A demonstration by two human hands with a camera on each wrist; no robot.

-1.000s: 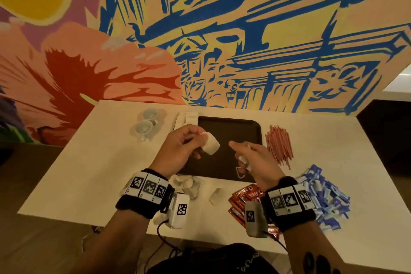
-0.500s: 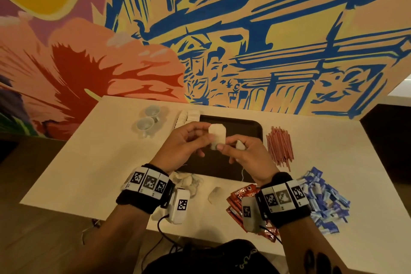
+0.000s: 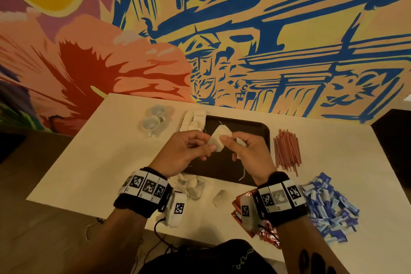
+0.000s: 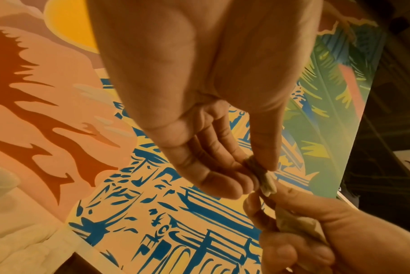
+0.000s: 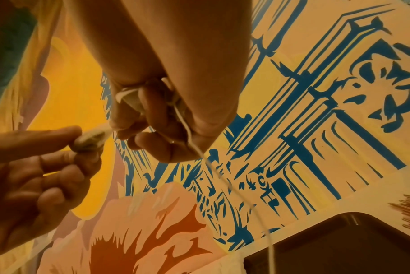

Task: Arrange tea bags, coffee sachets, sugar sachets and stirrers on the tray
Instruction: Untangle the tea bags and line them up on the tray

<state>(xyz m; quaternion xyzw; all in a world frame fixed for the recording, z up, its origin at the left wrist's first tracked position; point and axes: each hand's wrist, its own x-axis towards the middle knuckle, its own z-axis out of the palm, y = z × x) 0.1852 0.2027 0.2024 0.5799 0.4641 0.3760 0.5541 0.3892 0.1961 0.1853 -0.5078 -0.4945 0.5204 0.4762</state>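
Over dark tray point(image 3: 249, 128): pale, limp tea bag point(image 3: 219, 138)

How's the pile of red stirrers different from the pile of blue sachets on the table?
The stirrers are thin reddish sticks, lying roughly parallel in a bundle; the blue sachets are flat blue-and-white packets heaped at random angles. The stirrers lie right beside the tray, at its right edge; the blue sachets sit nearer the person, by the right wrist. Both rest on the table, off the tray, untouched by either hand.
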